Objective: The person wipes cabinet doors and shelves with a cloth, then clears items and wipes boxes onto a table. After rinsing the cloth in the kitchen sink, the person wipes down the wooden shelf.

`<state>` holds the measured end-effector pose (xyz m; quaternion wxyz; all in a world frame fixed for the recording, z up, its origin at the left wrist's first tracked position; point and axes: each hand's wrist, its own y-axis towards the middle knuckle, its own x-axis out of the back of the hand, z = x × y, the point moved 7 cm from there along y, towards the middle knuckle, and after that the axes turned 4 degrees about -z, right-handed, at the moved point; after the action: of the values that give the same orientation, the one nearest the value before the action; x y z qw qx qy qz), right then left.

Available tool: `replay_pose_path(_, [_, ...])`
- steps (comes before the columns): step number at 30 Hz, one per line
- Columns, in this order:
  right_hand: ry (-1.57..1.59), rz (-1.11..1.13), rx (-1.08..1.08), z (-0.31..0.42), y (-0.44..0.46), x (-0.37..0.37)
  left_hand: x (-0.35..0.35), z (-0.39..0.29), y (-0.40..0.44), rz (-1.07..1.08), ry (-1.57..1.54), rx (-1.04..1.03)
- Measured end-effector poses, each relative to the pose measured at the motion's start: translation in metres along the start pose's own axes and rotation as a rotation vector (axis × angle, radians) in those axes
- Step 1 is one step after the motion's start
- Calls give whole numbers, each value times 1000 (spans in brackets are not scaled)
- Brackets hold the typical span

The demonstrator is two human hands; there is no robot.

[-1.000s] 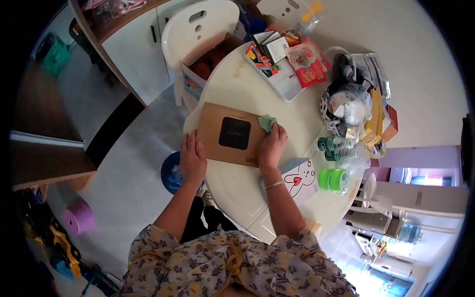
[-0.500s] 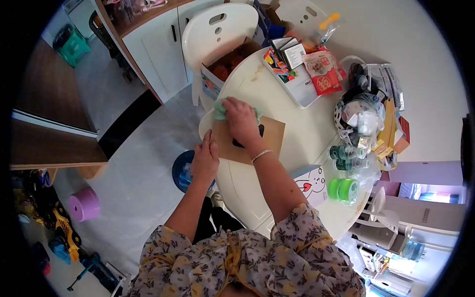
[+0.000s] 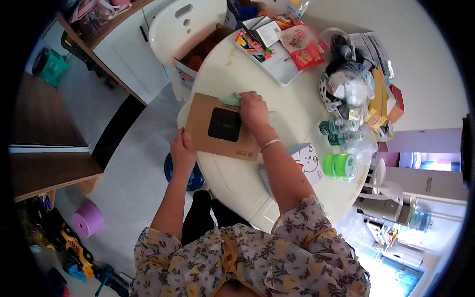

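My right grip point(image 3: 254, 113) is closed on a green cloth point(image 3: 230, 99), at the far edge of the cardboard box point(image 3: 202, 119). My left grip point(image 3: 183, 151) holds its near-left corner; box lies flat on white counter point(image 3: 292, 116).

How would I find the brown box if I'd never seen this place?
Find the big cream table. At its left edge, by the left hand and green cloth, lies a flat brown box. Unlike the white cartoon box nearby, it has a black rounded square.
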<state>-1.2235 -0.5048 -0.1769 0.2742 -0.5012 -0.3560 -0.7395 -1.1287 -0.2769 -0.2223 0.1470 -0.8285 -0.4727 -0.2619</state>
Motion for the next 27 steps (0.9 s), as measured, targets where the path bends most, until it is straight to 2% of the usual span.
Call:
replay_pose_path(2, [-28,118,-298,-29,-15,11,3,2,-5,-30,21,12])
replay_pose_path(3, [-23,113,-310,-34,-20,11,7,4,-7,6,-77,60])
replay_pose_path(5, [63,116,-524,-59,-36,2,20,-7,-5,51,-164,95])
replay_pose_path(6, [74,112,-540,-65,-40,-2,25,-8,-8,215,-259,362])
replay_pose_path(7, [333,124,-624,-73,-43,-12,23,-5,-20,373,-348,634])
replay_pose_path(8, [593,133,-699,-78,-47,-23,26,-5,-23,377,-333,631])
replay_pose_path(10, [679,180,-663,-85,-47,-42,17,-20,-30,600,-568,549])
replay_pose_path(11, [720,199,-639,-79,-46,-41,20,-21,-31,602,-554,539])
replay_pose_path(12, [761,218,-615,-68,-44,-32,25,-19,-31,538,-628,574])
replay_pose_path(14, [1219,175,-771,-45,-54,-14,34,-18,-41,471,-700,609])
replay_pose_path(16, [1278,118,-734,-26,-53,6,49,-18,-48,286,-834,668])
replay_pose_path(17, [1331,62,-696,-17,-50,20,53,-22,-51,286,-829,653])
replay_pose_path(19, [1281,19,-630,0,-50,53,69,-29,-53,175,-897,592])
replay_pose_path(21, [1227,-25,-569,13,-56,77,82,-26,-56,182,-913,571])
replay_pose_path(23, [963,-130,-411,24,-64,105,88,-30,-58,197,-932,551])
replay_pose_path(25, [1014,-149,-446,50,-89,115,104,-26,-60,-72,-1023,579])
replay_pose_path(26, [1062,-156,-472,62,-101,118,108,-25,-60,-54,-1021,573])
replay_pose_path(27, [1040,-233,-394,72,-108,126,118,-20,-54,-45,-1026,553])
